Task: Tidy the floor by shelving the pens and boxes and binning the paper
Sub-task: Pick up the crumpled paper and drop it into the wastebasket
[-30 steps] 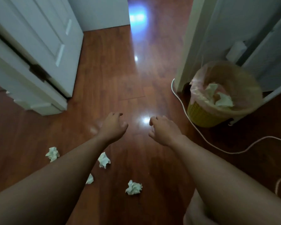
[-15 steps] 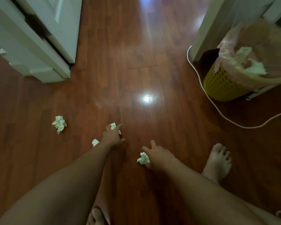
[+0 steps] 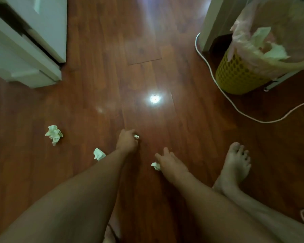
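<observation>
Crumpled white paper balls lie on the red-brown wooden floor. My left hand is closed around one paper ball, of which only a small white bit shows past the fingers. My right hand rests on another paper ball, fingers curled over it, most of it hidden. Two more lie loose: one paper ball beside my left forearm and one paper ball farther left. The yellow mesh bin with a pink liner stands at the upper right and holds crumpled paper.
A white cable snakes across the floor past the bin. A white door and frame stand at the upper left, another white frame beside the bin. My bare right foot is planted right of my right hand.
My left hand has closed over the paper ball under it. My right hand has settled further onto its ball. The view has dipped closer to the floor.
</observation>
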Demonstrator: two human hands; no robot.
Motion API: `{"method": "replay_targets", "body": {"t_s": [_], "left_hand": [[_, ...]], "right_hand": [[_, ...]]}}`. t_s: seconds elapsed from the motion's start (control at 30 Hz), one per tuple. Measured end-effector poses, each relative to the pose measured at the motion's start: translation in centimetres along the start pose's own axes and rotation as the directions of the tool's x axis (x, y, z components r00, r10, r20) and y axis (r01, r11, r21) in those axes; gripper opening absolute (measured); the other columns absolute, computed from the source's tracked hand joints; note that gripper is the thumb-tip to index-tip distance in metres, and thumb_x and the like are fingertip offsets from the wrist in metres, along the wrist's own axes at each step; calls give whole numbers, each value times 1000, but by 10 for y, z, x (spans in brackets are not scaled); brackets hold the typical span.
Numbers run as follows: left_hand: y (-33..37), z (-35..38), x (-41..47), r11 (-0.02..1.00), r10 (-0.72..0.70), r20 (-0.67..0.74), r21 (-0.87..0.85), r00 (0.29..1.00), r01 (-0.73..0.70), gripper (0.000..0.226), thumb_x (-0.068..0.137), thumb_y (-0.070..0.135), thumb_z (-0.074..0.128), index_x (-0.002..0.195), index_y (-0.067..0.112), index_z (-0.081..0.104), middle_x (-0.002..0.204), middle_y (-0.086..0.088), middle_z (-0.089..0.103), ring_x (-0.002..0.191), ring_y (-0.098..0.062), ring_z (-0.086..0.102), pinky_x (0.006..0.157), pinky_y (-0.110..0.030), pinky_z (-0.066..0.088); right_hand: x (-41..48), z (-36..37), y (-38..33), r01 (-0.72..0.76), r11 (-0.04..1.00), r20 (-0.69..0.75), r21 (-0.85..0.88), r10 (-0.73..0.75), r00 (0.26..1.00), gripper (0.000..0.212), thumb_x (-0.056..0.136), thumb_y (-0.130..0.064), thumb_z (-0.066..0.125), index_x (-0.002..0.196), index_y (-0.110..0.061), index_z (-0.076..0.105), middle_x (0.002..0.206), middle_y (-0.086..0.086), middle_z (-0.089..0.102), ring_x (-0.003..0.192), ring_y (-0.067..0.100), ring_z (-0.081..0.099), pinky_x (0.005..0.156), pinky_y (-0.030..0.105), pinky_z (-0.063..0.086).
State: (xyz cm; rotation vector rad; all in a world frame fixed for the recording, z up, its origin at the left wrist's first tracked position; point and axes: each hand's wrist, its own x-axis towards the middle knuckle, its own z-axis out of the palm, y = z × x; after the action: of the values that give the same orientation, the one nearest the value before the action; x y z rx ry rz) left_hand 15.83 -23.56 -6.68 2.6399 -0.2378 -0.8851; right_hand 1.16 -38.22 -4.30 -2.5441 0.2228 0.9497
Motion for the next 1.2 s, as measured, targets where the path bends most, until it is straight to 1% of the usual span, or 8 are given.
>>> {"method": "replay_targets", "body": {"t_s": [0.13, 0.3, 0.43, 0.6, 0.7, 0.83, 1.03, 1.2], "left_hand": [[57, -32, -2, 986, 56, -32, -154, 998, -60, 30, 93, 7, 66, 114, 19, 83, 116, -8, 81, 109, -28, 73, 84, -24, 49], [136, -77, -2, 908, 92, -32, -408, 995, -97, 24, 97, 10, 65, 98, 30, 78, 83, -6, 74, 68, -26, 65, 64, -33, 53], [220, -124, -10, 815, 247, -70, -524, 967, -246, 21, 99, 9, 63, 110, 18, 79, 76, 0, 67, 67, -22, 59, 68, -35, 57], [319, -175, -20, 772, 407, -136, -477, 903, -420, 22, 103, 14, 62, 121, 15, 75, 90, -9, 72, 71, -19, 68, 58, -27, 61], [361, -186, -12, 783, 458, -166, -389, 873, -485, 22, 104, 33, 65, 121, 22, 73, 96, -5, 77, 66, -19, 76, 45, -22, 52], [401, -181, 4, 796, 460, -159, -362, 874, -485, 24, 105, 32, 66, 118, 12, 74, 91, -6, 77, 65, -26, 77, 42, -12, 43], [458, -150, 35, 814, 411, -120, -399, 904, -423, 30, 105, 31, 65, 117, 5, 74, 104, -17, 81, 63, -21, 73, 40, -15, 47], [496, -128, 48, 837, 426, -119, -324, 897, -441, 37, 103, 41, 61, 121, 11, 73, 98, -13, 81, 77, -26, 81, 74, -36, 68]], "right_hand": [[-12, -61, 28, -41, 992, -154, 121, 60, 986, 32, 99, -20, 69, 128, -16, 55, 128, 13, 44, 114, 36, 56, 94, 48, 54], [-34, -164, 67, -34, 984, -375, 174, 98, 922, 25, 96, -27, 72, 117, -19, 60, 117, 11, 47, 101, 36, 60, 79, 38, 48], [-65, -247, 105, -41, 971, -535, 237, 166, 828, 31, 90, -27, 80, 116, -17, 66, 116, 13, 53, 104, 33, 61, 90, 39, 51], [-93, -328, 152, -37, 942, -638, 333, 254, 727, 31, 92, -31, 80, 115, -15, 69, 116, 5, 51, 103, 20, 52, 83, 24, 35], [-91, -361, 179, -58, 926, -671, 372, 312, 673, 33, 89, -33, 81, 116, -20, 70, 142, 10, 57, 131, 26, 53, 106, 32, 42], [-90, -380, 201, 4, 879, -713, 477, 384, 587, 28, 91, -33, 77, 113, -19, 68, 125, 7, 64, 111, 25, 64, 93, 33, 50], [-73, -385, 236, -59, 738, -658, 672, 632, 409, 29, 95, -35, 74, 120, -23, 66, 127, 9, 58, 107, 28, 63, 85, 37, 53], [-59, -385, 265, -89, 637, -568, 766, 735, 371, 39, 94, -36, 76, 127, -19, 66, 135, 12, 59, 117, 31, 63, 80, 33, 46]]}}
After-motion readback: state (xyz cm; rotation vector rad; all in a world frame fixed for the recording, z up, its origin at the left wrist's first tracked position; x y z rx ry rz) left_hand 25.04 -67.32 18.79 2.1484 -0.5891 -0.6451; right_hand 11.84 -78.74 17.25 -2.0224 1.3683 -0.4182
